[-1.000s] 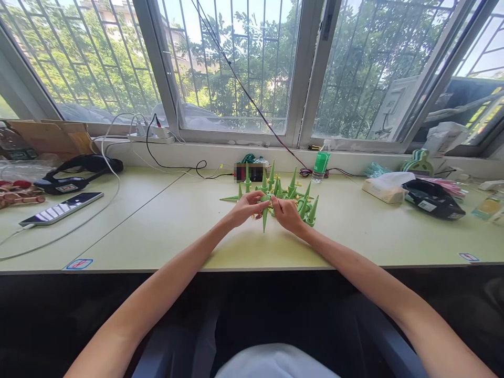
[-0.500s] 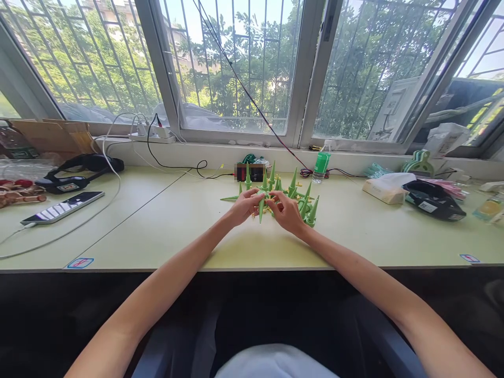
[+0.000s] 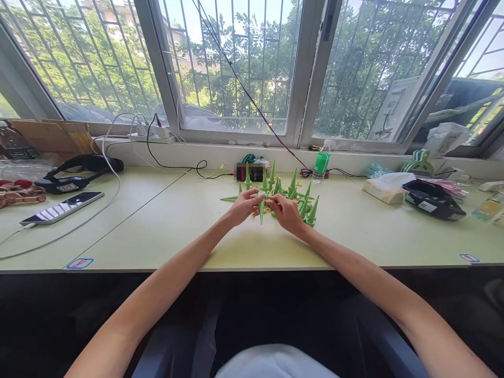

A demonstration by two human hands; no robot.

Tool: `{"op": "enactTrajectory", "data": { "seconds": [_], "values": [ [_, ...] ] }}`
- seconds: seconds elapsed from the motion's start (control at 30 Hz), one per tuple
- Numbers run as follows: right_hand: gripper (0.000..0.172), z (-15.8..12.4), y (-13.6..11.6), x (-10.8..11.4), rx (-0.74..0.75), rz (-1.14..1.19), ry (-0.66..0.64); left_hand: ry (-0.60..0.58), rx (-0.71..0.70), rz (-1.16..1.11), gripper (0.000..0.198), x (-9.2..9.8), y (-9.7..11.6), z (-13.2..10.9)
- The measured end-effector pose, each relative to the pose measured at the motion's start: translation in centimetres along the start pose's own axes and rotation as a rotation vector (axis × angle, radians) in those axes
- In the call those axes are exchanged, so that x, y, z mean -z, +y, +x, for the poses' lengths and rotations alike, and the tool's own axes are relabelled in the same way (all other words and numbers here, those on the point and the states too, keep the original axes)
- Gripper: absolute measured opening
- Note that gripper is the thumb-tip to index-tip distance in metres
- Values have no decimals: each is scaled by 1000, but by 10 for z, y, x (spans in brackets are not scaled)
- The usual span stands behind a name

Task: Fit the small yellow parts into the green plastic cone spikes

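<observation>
My left hand [image 3: 244, 206] is closed around the head of a green plastic watering spike [image 3: 262, 211], its point directed down towards me. Beside it, my right hand [image 3: 287, 212] pinches with thumb and forefinger at the head of that spike; what small part lies between the fingertips is hidden. Just behind and to the right of my hands, several more green watering spikes [image 3: 312, 212] stand tip up in a cluster. Small yellow pieces [image 3: 299, 184] show among them. One spike [image 3: 228, 199] lies flat, pointing left.
A dark device with a blurred display [image 3: 255, 173] sits behind the spikes, near a green-labelled bottle [image 3: 322, 164]. To the right are a tissue box [image 3: 384, 190] and a black head strap [image 3: 433, 199]. A phone [image 3: 63, 208] on a white cable and another black strap [image 3: 71, 176] lie left.
Both hands stay in nearly the same place. The held spike's tip has shifted very slightly, and my right fingers have moved a little at its head.
</observation>
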State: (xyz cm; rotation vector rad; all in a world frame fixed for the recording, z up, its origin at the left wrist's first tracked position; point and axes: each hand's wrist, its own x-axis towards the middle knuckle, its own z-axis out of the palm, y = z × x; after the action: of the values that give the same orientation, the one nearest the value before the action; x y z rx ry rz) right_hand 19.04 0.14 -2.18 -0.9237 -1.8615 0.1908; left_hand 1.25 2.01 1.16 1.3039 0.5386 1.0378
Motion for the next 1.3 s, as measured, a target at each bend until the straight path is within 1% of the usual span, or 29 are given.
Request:
{"op": "enactTrajectory", "data": {
  "seconds": [0.17,0.27,0.33,0.47,0.63,0.8,0.93,1.07,1.3],
  "values": [
    [43,0,1,1,27,-63,-29,-22,-39,81,39,1,-1,-1],
    [46,0,1,2,15,-78,-51,-19,-61,121,39,1,0,-1],
    [49,0,1,2,-2,-74,-57,-37,-75,151,39,0,0,-2],
    [54,1,1,1,-17,-47,-51,-81,-106,205,39,-1,1,-3],
    [56,2,-1,1,-29,-42,-36,-71,-123,245,42,-3,2,-5],
    [54,2,-1,0,-51,-5,-38,-58,-119,233,40,-1,0,-3],
    [49,2,-4,1,-58,-13,-50,-20,-67,183,42,-3,0,-3],
    [43,2,-9,3,-48,-21,-96,-12,-26,138,42,-3,1,-3],
    [43,1,-5,2,-24,-23,-129,-12,-6,109,41,1,-1,-2]
  ]
}}
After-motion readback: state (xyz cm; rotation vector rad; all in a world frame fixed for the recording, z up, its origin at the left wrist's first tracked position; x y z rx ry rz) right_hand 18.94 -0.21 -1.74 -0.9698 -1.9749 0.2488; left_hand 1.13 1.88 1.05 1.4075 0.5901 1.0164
